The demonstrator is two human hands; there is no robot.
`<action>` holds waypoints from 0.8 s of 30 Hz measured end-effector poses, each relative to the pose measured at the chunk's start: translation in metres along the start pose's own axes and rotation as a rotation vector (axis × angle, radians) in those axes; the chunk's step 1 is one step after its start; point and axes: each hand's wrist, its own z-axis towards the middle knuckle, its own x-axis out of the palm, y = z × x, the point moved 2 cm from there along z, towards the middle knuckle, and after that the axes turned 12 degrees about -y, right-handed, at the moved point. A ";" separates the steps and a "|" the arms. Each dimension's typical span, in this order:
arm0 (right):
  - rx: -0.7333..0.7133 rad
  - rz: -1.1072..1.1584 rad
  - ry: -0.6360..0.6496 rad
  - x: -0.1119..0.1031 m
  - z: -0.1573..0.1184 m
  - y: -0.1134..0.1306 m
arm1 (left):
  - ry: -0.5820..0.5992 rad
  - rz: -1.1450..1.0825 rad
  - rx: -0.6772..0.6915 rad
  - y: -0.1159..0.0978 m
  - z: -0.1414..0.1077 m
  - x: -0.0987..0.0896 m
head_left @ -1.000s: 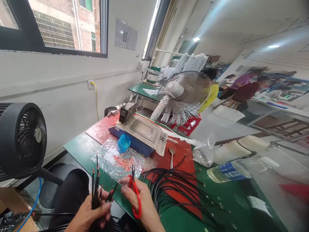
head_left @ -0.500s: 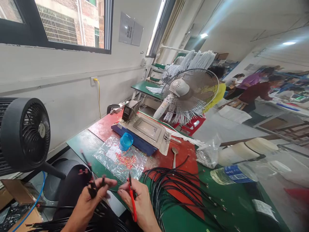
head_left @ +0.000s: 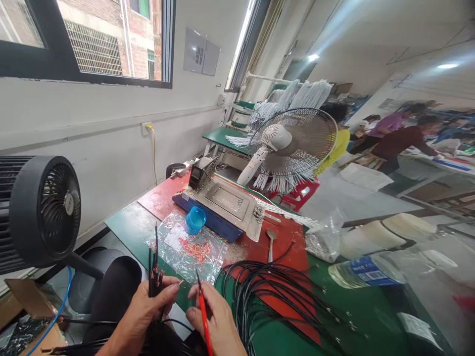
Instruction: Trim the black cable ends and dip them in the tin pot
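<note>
My left hand (head_left: 150, 301) is closed around a bundle of black cables (head_left: 154, 277), whose ends stand up above the fist with small reddish wire tips. Between its thumb and forefinger a thin wire end (head_left: 181, 282) points right. A slim red-handled tool (head_left: 204, 316) with a dark pointed tip lies in my right hand (head_left: 217, 319); whether it is pliers or tweezers I cannot tell. The tool's tip points up and away, apart from the wire end. More black cables (head_left: 256, 282) lie in a loose heap on the table, right of my right hand.
Coloured scraps (head_left: 195, 249) lie on a clear plastic bag (head_left: 168, 257), beside a blue cup (head_left: 195, 220). Behind is a dusty blue-based device (head_left: 222, 207). A spoon (head_left: 271, 242), a plastic bottle (head_left: 365, 272) and two fans, one black (head_left: 44, 207), one white (head_left: 276, 136), surround the workspace. People work at far right.
The cable bundle in my left hand has come upright and steadier. The tool has turned slightly in my right hand. The view has tilted up a little.
</note>
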 end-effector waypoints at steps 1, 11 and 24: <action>-0.027 -0.046 0.030 0.000 -0.002 -0.002 | -0.026 -0.001 -0.006 -0.002 0.000 0.000; -0.055 -0.219 0.107 0.009 -0.009 -0.013 | 0.049 -0.009 -0.030 0.008 0.009 0.005; 0.056 -0.253 0.068 0.007 -0.005 -0.020 | 0.004 0.030 0.003 0.015 0.018 0.008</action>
